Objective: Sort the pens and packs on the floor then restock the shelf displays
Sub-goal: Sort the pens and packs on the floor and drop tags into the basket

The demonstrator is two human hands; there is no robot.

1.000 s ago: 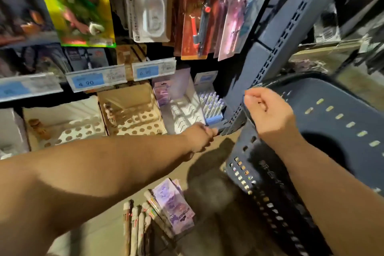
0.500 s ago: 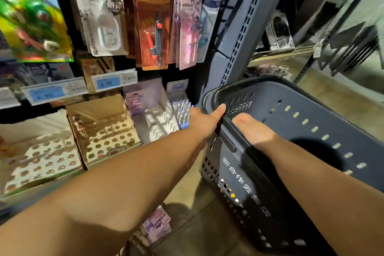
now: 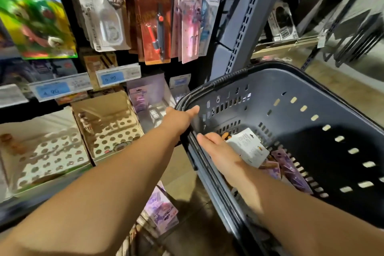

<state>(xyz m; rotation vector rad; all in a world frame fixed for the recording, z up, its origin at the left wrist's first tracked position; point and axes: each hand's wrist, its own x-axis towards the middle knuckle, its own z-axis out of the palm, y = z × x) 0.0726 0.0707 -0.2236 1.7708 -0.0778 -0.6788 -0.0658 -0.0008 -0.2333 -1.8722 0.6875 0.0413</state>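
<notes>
A dark blue shopping basket [image 3: 291,85] stands tilted toward me at the right. My left hand [image 3: 178,119] grips its near rim, thumb over the edge. My right hand [image 3: 218,149] reaches inside the basket, its fingers hidden among the goods; whether it holds anything I cannot tell. A white pack [image 3: 247,147] and purple packs [image 3: 291,170] lie in the basket. On the floor below lies a purple pack [image 3: 162,212] with pens beside it, mostly cut off by my left arm. The shelf holds cardboard display boxes [image 3: 108,129] with round holes.
Hanging blister packs [image 3: 153,21] and price tags [image 3: 118,78] fill the shelf face at left. A grey shelf upright [image 3: 247,18] stands behind the basket. An aisle of tan floor [image 3: 336,87] runs off at the right, with another shelf unit beyond.
My left hand left the shelf's pen box and took hold of the basket rim. My right hand went down inside the basket. The view swung right and the basket tipped, showing its contents.
</notes>
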